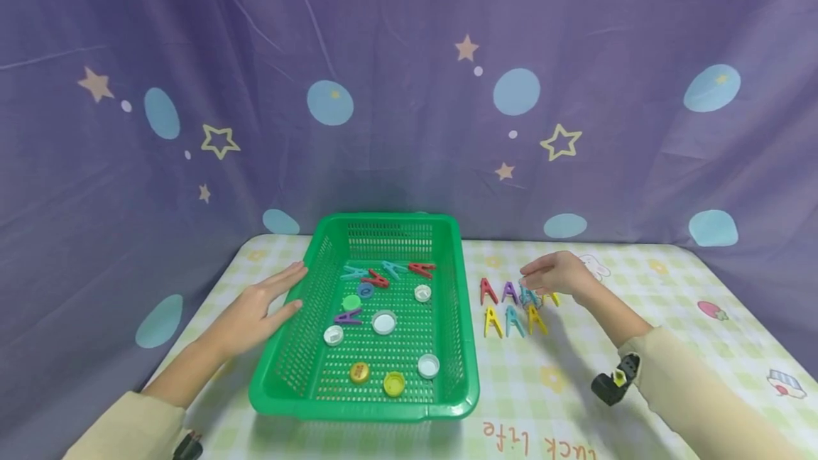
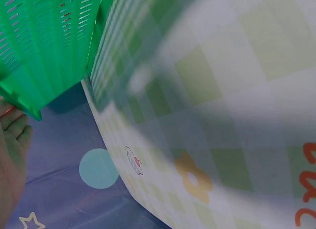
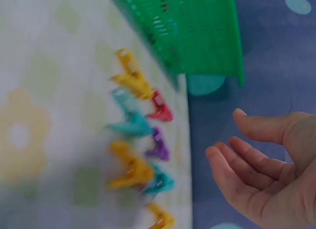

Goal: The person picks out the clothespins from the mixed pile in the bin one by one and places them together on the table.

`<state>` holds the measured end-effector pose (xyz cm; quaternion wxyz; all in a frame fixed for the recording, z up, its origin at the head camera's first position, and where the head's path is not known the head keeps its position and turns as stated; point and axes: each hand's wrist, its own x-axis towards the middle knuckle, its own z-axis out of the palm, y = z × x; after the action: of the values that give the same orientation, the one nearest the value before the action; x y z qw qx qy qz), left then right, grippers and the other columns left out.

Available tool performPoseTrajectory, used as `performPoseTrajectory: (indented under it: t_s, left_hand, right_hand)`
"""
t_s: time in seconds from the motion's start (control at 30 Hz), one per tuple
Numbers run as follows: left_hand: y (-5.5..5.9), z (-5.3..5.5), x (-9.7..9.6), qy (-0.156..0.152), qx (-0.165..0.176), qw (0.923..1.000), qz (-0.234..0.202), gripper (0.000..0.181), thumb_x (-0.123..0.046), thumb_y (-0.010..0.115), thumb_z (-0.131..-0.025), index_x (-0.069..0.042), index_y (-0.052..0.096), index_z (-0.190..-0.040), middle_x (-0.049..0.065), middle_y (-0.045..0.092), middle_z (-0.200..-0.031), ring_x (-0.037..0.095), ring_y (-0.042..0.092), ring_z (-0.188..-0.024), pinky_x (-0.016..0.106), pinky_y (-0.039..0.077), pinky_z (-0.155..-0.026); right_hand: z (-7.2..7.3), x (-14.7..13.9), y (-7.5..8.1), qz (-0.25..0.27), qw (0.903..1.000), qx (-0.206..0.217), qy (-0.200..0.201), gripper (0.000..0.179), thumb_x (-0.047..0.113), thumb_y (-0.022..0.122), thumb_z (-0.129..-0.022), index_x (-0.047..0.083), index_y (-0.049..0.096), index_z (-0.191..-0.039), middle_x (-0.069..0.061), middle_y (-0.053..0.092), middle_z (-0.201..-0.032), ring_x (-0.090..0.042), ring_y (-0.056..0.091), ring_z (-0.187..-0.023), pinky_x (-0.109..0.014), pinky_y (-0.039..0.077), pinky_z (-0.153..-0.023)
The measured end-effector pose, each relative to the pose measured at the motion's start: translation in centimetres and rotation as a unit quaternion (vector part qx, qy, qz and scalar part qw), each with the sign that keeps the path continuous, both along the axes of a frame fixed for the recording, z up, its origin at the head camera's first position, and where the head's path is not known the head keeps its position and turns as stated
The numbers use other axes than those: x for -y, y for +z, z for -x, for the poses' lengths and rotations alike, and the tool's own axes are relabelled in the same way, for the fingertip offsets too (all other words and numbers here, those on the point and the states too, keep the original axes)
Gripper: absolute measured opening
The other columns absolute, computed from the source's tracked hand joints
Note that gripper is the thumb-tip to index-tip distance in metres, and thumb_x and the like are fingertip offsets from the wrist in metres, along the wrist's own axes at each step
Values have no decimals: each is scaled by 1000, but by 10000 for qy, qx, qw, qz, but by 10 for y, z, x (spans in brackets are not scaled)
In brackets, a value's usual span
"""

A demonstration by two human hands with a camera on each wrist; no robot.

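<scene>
My left hand (image 1: 252, 314) rests its straight fingers against the left rim of a green plastic basket (image 1: 358, 412). Over on the right, my right hand (image 1: 559, 277) hovers above the clothespins with loosely bent fingers and nothing between them. Two rows of clothespins lie below it: the back row has a red one (image 1: 488, 291), a purple one (image 1: 509, 292), a blue one (image 1: 528, 297) and a yellow one (image 1: 552, 299) partly under the hand. In front are a yellow (image 1: 492, 322), a blue (image 1: 514, 322) and another yellow clothespin (image 1: 537, 320).
Inside the basket lie blue, red and purple clothespins (image 1: 348, 316) toward the back and middle. Several bottle caps, such as a white one (image 1: 384, 322) and a yellow one (image 1: 394, 384), are scattered there. A purple curtain (image 1: 409, 162) hangs behind the checked tablecloth (image 1: 639, 375).
</scene>
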<state>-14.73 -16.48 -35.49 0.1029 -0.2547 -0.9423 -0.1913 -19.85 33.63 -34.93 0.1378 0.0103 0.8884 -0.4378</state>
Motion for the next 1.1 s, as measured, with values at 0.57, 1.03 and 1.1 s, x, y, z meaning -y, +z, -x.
performPoseTrajectory:
  t_s: [0.57, 1.03, 1.1]
  left_hand:
    - [2, -1, -1, 28, 6, 10000, 24, 54, -28, 58, -96, -5, 44, -144, 18, 40, -152, 41, 41, -137, 60, 36, -108]
    - [-1, -2, -2, -5, -130, 9999, 26, 54, -26, 57, -96, -4, 44, -143, 19, 41, -151, 42, 43, -136, 60, 36, -107]
    - [-1, -3, -1, -12, -146, 9999, 14, 54, -26, 58, -96, -4, 45, -143, 19, 42, -150, 42, 43, -135, 60, 36, -107]
  right_hand:
    - [30, 100, 62, 207, 9963, -366, 754, 26, 17, 75, -83, 3, 71, -105, -12, 74, -104, -23, 72, -88, -31, 61, -77]
    - [37, 165, 68, 95, 9877, -169, 1554, 30, 20, 76, -83, 7, 72, -109, -12, 73, -110, -25, 70, -99, -29, 61, -76]
    - [37, 170, 67, 12, 9855, -184, 1684, 30, 21, 75, -84, 7, 72, -110, -12, 73, -110, -25, 71, -99, -29, 61, -76]
